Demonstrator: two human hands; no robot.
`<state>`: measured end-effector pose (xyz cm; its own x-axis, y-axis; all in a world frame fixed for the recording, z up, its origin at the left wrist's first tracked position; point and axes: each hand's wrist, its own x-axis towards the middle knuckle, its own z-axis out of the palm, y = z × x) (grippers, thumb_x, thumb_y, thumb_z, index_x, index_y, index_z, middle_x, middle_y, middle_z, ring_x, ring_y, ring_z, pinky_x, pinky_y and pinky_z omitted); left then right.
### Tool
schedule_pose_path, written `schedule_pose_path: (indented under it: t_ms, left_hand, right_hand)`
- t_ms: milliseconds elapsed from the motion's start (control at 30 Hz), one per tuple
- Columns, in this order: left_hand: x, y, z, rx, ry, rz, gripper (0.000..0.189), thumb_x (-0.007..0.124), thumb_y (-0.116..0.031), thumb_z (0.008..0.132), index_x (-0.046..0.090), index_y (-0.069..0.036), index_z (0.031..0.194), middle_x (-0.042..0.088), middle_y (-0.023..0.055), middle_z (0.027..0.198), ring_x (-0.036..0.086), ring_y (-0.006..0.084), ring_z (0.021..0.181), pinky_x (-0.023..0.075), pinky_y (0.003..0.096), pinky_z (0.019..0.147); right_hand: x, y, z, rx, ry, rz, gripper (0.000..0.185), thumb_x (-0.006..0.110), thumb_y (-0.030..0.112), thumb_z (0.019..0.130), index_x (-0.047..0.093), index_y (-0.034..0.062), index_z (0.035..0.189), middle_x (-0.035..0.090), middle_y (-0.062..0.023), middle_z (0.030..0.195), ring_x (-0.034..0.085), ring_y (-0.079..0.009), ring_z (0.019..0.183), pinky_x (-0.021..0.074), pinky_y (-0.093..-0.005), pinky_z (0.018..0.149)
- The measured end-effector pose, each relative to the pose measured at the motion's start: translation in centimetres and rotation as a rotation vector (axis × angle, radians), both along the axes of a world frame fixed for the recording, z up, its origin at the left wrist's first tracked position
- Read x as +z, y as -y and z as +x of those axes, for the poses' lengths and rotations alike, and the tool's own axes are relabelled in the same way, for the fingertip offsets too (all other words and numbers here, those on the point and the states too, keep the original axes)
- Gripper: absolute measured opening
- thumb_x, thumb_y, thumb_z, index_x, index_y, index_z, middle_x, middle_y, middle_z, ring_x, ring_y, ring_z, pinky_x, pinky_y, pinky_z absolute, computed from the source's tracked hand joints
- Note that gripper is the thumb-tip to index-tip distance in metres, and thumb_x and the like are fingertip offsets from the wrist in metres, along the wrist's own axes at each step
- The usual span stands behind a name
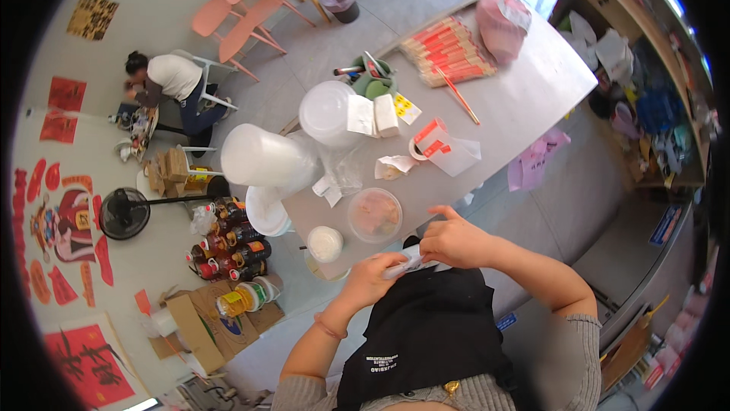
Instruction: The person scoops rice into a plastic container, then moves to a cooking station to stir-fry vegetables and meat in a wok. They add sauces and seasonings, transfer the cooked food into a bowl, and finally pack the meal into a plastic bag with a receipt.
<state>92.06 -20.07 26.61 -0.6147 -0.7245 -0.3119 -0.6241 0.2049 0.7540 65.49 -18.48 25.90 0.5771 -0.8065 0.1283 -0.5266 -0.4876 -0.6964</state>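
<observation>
Just off the near edge of the table, my left hand [368,280] grips one end of a flat whitish object, maybe a folded plastic bag [404,263]. My right hand [453,240] pinches its other end, with the index finger raised. Beyond them on the table stands a round clear tub [374,215] with orange-pink food inside; its lid cannot be made out. Left of it is a smaller round container [325,244] of white contents, perhaps rice. Crumpled paper [395,167] and a roll of tape [419,148] under a red-and-white sheet lie farther back.
Stacked plastic bowls [268,157] and lids [328,111] stand at the table's left. Packed chopsticks [447,51] and a pink bag [502,23] occupy the far end. Bottles [251,251] and a cardboard box [197,331] sit on the floor at left. A person [177,77] sits beyond.
</observation>
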Motion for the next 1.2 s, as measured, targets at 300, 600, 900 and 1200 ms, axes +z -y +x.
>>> schedule_pose_path:
  t_ms: [300,600,900,1200]
  left_hand:
    - [-1.3,-1.4,6.3,0.558,-0.165,-0.344,0.061,0.077,-0.007,0.079,0.050,-0.002,0.134,0.052,0.0162,0.136,0.048,0.0319,0.130,0.0376,0.0421,0.108]
    - [0.8,4.7,3.7,0.106,-0.189,-0.302,0.067,0.080,-0.014,0.082,0.044,-0.005,0.138,0.063,0.0144,0.114,0.061,0.0226,0.100,0.0475,0.0360,0.089]
    - [-1.1,4.5,2.9,0.420,-0.921,0.197,0.050,0.065,0.009,0.087,0.046,-0.005,0.131,0.065,0.0075,0.104,0.056,0.0070,0.075,0.0461,0.0218,0.072]
    - [-1.8,-1.9,3.9,0.472,-0.469,0.125,0.037,0.079,-0.015,0.085,0.057,-0.003,0.112,0.062,0.0048,0.094,0.062,0.0126,0.086,0.0506,0.0275,0.073]
  right_hand:
    - [-0.6,-2.5,6.1,-0.665,0.314,0.495,0.011,0.066,0.014,0.090,0.066,0.0034,0.090,0.067,-0.0191,0.081,0.065,-0.0394,0.073,0.0509,-0.0437,0.062]
    - [1.3,-4.4,9.4,-0.377,0.056,0.167,0.014,0.062,0.011,0.092,0.060,0.0089,0.105,0.067,-0.0154,0.076,0.067,-0.0371,0.073,0.0508,-0.0441,0.062]
    - [1.7,-4.8,8.9,-0.736,-0.204,-0.008,0.009,0.063,0.018,0.092,0.061,0.0105,0.097,0.067,-0.0093,0.072,0.067,-0.0314,0.070,0.0504,-0.0443,0.059]
    - [-0.8,-4.0,12.4,-0.822,0.307,0.338,0.019,0.077,0.008,0.075,0.059,0.0039,0.075,0.063,-0.0148,0.078,0.064,-0.0302,0.069,0.0492,-0.0377,0.062]
